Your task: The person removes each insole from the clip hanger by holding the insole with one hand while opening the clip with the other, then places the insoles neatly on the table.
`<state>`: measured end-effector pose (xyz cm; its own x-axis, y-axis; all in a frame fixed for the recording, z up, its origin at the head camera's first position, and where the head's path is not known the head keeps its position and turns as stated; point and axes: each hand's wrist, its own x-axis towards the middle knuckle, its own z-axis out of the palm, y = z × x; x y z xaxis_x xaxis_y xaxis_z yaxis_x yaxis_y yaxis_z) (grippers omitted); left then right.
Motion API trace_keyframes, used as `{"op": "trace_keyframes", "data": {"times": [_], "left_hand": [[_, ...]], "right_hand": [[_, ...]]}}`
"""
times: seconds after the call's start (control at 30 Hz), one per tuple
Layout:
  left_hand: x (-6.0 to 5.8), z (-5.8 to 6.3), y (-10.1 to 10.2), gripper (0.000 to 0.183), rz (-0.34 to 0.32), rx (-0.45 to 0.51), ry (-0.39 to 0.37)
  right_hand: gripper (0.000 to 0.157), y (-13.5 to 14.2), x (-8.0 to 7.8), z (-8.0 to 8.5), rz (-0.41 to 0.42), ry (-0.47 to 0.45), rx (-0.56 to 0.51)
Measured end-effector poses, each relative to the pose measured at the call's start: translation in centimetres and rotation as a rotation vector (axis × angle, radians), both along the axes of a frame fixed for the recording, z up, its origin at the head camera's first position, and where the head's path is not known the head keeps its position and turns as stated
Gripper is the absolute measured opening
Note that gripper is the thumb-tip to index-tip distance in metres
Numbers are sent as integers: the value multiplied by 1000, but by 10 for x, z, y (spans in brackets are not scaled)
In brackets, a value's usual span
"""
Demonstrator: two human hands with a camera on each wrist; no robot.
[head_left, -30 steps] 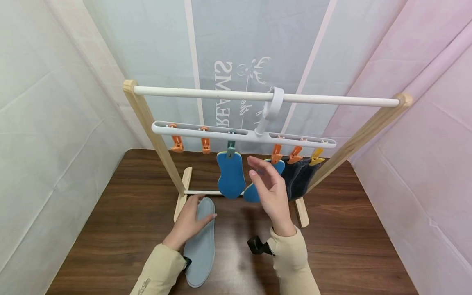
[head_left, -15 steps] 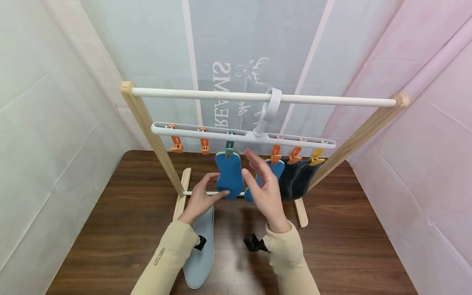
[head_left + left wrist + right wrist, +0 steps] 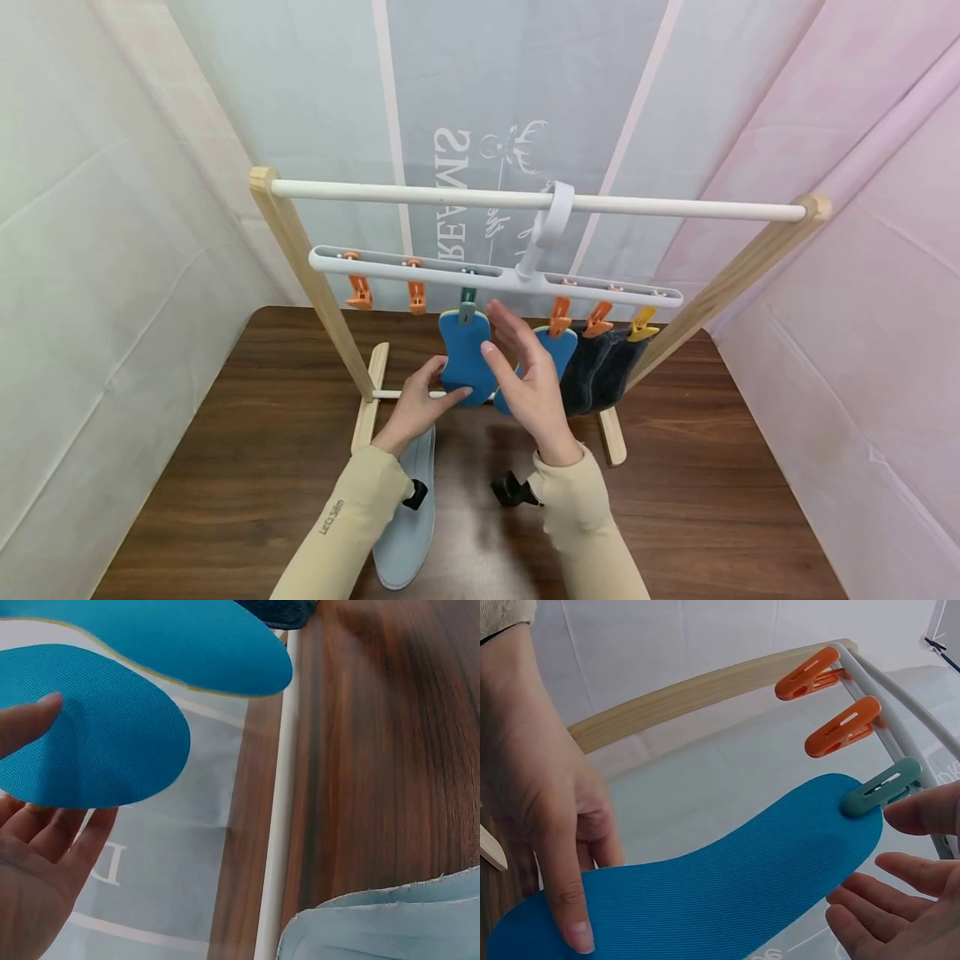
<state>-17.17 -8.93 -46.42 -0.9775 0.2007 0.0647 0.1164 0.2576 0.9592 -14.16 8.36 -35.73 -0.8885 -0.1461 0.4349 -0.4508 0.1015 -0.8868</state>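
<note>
A blue insole (image 3: pixel 463 354) hangs from a teal clip (image 3: pixel 881 787) on the white hanger (image 3: pixel 435 271). My left hand (image 3: pixel 417 406) holds its lower end, thumb on the front face and the other fingers behind, as the left wrist view shows. Beside the insole's upper right edge is my right hand (image 3: pixel 534 387), fingers extended and parted, thumb near the teal clip in the right wrist view. Partly behind that hand, a second blue insole (image 3: pixel 564 343) hangs from an orange clip (image 3: pixel 559 318).
A wooden rack with a white rod (image 3: pixel 675 204) carries the hanger. Two orange clips (image 3: pixel 417 298) dangle at left. Dark cloth (image 3: pixel 600 375) hangs at right from an orange and a yellow clip (image 3: pixel 643 323). A grey insole (image 3: pixel 408 542) lies on the wooden table, partly under my left forearm.
My left hand has moved up from above the grey insole to the hanging blue insole and taken hold of its lower end. My right hand has shifted slightly left, closer to that insole.
</note>
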Motion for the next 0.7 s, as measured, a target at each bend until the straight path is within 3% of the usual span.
{"op": "trace_keyframes", "data": {"times": [0.7], "left_hand": [[20, 3, -4, 38, 18, 17, -14]], "right_hand": [[45, -10, -9, 8, 61, -5, -59]]}}
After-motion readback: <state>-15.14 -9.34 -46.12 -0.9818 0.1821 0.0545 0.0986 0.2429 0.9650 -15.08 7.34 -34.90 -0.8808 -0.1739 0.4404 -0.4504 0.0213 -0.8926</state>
